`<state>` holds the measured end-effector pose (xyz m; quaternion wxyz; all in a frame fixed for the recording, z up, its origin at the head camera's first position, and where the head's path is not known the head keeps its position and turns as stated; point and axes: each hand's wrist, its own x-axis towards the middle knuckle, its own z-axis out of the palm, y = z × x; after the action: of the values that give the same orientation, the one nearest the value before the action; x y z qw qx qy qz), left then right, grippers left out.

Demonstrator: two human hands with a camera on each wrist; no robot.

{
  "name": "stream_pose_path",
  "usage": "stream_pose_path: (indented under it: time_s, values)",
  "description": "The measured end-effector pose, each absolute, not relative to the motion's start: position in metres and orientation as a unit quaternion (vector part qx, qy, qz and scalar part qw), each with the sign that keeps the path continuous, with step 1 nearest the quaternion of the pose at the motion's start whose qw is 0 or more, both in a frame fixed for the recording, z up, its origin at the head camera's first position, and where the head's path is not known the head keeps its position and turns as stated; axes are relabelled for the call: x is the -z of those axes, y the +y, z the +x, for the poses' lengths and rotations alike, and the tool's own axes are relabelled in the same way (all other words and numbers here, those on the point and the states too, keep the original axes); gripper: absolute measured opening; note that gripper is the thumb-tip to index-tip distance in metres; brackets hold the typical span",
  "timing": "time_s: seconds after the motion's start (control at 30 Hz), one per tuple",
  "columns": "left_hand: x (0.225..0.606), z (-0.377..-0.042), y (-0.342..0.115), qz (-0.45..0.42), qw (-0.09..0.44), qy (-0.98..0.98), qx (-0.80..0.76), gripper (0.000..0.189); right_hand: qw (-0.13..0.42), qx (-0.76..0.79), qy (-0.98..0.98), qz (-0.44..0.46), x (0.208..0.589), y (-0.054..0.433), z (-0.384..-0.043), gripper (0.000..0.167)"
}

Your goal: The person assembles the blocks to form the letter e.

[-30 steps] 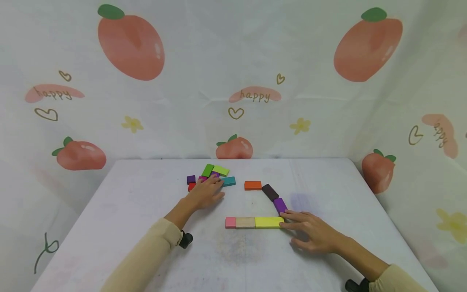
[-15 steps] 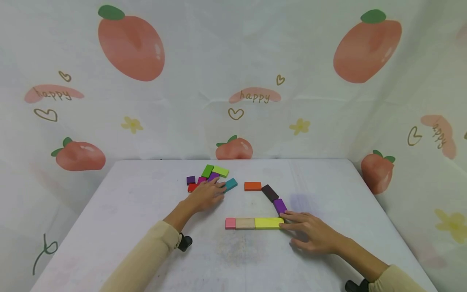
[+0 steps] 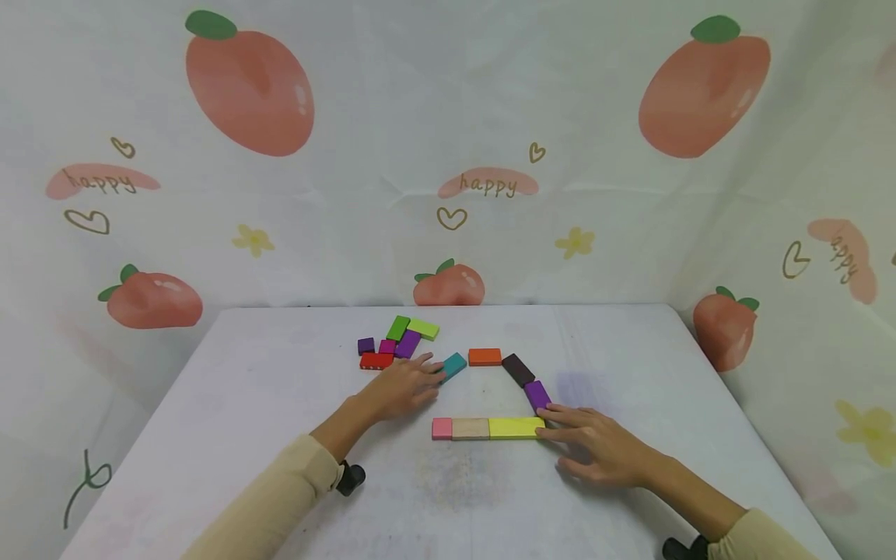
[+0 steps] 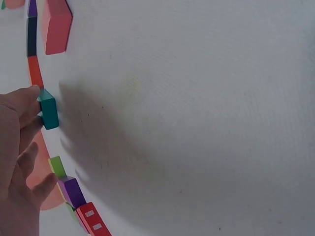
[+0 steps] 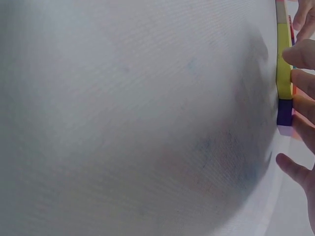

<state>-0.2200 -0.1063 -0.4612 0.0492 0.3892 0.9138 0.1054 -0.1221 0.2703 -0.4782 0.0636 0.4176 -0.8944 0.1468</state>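
In the head view my left hand (image 3: 402,386) lies low over the table, fingertips at the near end of a teal block (image 3: 455,366). The left wrist view shows those fingers beside the teal block (image 4: 49,112). My right hand (image 3: 605,445) stays at the right with its fingers extended. One fingertip touches a purple block (image 3: 537,394), another the right end of a yellow block (image 3: 512,428). The yellow block continues a straight row with a beige block (image 3: 470,428) and a pink block (image 3: 442,428). A black block (image 3: 518,370) and an orange block (image 3: 485,357) curve up from the purple one.
Behind my left hand sits a cluster: a red block (image 3: 376,362), a magenta one (image 3: 387,346), a dark purple one (image 3: 366,345), a purple one (image 3: 408,344), a green one (image 3: 398,327) and a lime one (image 3: 424,329). A printed cloth (image 3: 350,233) hangs behind the table.
My left hand has slid the teal block away from the cluster, right and toward me, turning it diagonal beside the orange block. My right hand has not moved.
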Motion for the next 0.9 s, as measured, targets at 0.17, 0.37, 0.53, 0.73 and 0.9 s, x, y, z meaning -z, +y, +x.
stream_pose_path:
  time_s: [0.17,0.37,0.53,0.73,0.9]
  values:
    - [0.4608,-0.2187,-0.1057,0.395,0.044,0.913,-0.092,0.043,0.059,-0.146,-0.896,0.414,0.4780,0.2698,-0.1222,0.047]
    - [0.4603,-0.2184,-0.1057,0.397,0.041,0.912,-0.094,0.044,0.059,-0.150,-0.897,0.412,0.4774,0.2693,-0.1222,0.045]
    - [0.4626,-0.2190,-0.1048,0.400,0.039,0.911,-0.096,0.044,0.065,-0.152,-0.894,0.417,0.4773,0.2692,-0.1224,0.045]
    - [0.4649,-0.2201,-0.1040,0.402,0.034,0.910,-0.095,0.044,0.071,-0.150,-0.891,0.423,0.4771,0.2689,-0.1224,0.045]
    - [0.4643,-0.2200,-0.1033,0.403,0.033,0.910,-0.094,0.044,0.064,-0.149,-0.894,0.417,0.4769,0.2690,-0.1222,0.045]
